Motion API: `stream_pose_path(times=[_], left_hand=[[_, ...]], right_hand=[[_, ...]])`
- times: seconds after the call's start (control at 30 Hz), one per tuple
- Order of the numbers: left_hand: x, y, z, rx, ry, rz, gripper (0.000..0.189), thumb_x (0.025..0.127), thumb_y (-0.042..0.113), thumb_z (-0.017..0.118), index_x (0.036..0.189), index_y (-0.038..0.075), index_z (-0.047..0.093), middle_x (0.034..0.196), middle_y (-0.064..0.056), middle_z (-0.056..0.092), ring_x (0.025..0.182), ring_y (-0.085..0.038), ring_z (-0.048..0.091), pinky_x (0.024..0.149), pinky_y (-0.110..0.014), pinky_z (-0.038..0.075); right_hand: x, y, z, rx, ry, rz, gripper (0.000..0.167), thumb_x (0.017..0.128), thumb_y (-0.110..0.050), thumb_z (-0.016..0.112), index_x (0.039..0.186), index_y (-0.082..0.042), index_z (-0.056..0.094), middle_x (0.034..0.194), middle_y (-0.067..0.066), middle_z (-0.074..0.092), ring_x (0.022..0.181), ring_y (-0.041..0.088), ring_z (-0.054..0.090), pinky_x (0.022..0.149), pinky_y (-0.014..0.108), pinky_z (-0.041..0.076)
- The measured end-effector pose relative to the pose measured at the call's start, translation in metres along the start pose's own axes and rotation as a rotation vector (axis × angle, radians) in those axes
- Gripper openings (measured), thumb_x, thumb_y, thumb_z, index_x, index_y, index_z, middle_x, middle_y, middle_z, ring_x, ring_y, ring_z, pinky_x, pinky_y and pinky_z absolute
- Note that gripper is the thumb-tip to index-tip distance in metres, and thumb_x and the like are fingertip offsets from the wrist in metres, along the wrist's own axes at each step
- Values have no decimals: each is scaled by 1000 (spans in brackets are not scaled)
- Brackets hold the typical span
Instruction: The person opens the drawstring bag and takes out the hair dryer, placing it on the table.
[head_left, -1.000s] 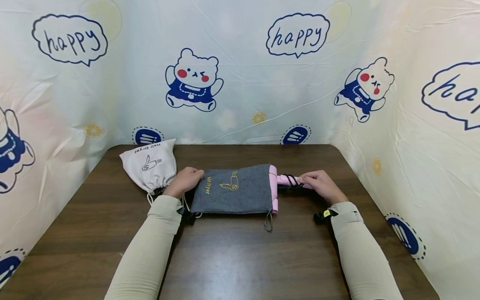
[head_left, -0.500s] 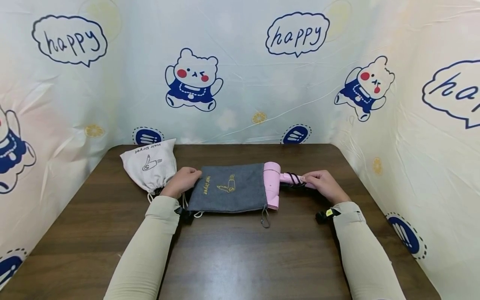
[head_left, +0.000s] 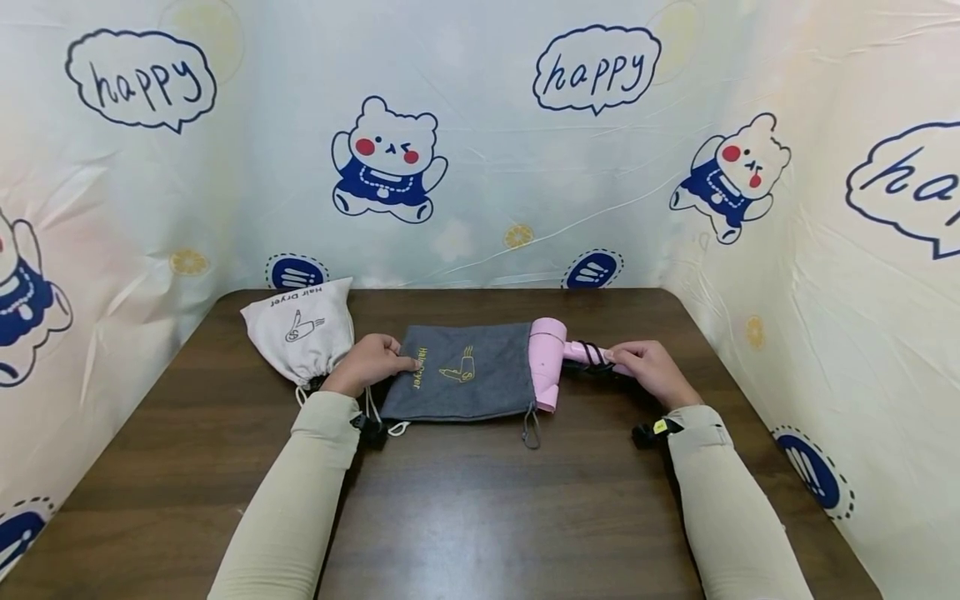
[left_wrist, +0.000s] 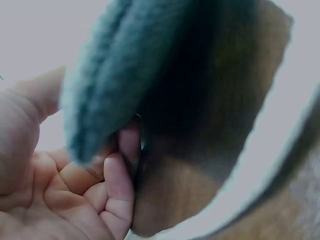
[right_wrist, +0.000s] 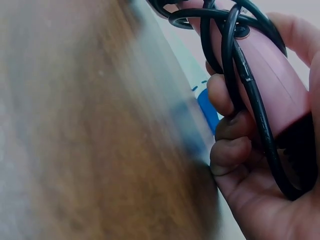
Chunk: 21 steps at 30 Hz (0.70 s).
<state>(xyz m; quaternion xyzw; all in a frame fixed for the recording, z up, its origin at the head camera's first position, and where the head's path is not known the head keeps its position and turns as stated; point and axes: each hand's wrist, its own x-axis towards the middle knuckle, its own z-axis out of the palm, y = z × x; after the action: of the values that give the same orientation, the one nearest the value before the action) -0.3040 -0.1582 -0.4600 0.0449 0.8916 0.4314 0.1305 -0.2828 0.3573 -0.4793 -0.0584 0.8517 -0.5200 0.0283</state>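
the right hand [head_left: 648,368] grips the handle of the pink hair dryer [head_left: 547,360], wound with black cord [right_wrist: 258,110]. the left hand [head_left: 371,363] pinches the grey drawstring bag [head_left: 491,387] at its 9 o'clock end. the dryer's barrel meets the bag's 3 o'clock edge, handle extending toward 3 o'clock. the white drawstring bag [head_left: 318,342] lies between 9 and 10 o'clock of the grey one, on the wooden table [head_left: 480,508].

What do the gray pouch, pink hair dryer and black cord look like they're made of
Gray drawstring pouch: probably matte woven fabric; its edge looks textured, though blurred. Pink hair dryer: likely hard plastic, smooth with a faint sheen. Black cord: shiny, bent loops suggest rubber or soft plastic.
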Motion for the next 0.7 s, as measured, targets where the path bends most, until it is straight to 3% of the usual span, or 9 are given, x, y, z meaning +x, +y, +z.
stream_pose_path(times=[0.2,0.4,0.53,0.7], left_hand=[[0,1,1,-6,-10,6,46,86,29,84,76,14,42,60,5,29,55,-16,29,60,-35,36],[0,3,2,50,14,9,44,84,29,87,79,12,46,60,4,33,55,-18,34,59,-36,39],[1,2,4,71,29,8,44,83,30,87,79,12,47,60,4,33,55,-18,35,59,-35,38],[1,2,4,82,30,14,43,82,30,88,80,12,49,60,4,35,56,-18,36,59,-36,39]], right_hand=[[-9,-15,-5,32,19,4,31,102,-17,65,117,8,74,116,14,73,94,2,66,83,18,56],[-20,-30,-9,11,62,-7,29,101,-16,67,112,9,75,101,1,74,86,1,64,77,17,56],[-18,-24,-12,30,106,-6,29,100,-15,67,113,10,74,96,-4,73,83,0,64,76,16,55],[-9,0,-17,91,176,4,34,101,-16,65,117,13,71,95,-10,72,84,-5,64,76,14,55]])
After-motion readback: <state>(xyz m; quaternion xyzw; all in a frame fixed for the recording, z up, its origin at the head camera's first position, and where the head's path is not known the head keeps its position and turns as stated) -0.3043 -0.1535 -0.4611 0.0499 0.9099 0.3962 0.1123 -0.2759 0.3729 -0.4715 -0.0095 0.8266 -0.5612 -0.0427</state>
